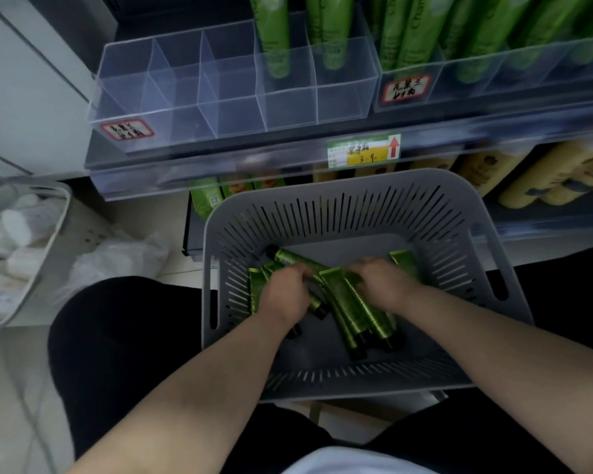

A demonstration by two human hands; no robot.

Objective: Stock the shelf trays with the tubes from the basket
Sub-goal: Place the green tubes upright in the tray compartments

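In the grey basket [339, 182], the left hand [285, 292] curls its fingers round green tubes [353, 302] while the right hand [384, 282] lies on others, grip too blurred to judge; gathering seems underway, and next comes a lift to the clear shelf trays [220, 87].

Head view: looks steeply down, close over basket [339, 189], shelf trays [220, 107] beyond.

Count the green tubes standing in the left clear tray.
2. The first tube stands toward the back of the left clear tray, fourth column from the left. The second tube stands in the rightmost column beside it. None seem hidden; the other columns look empty.
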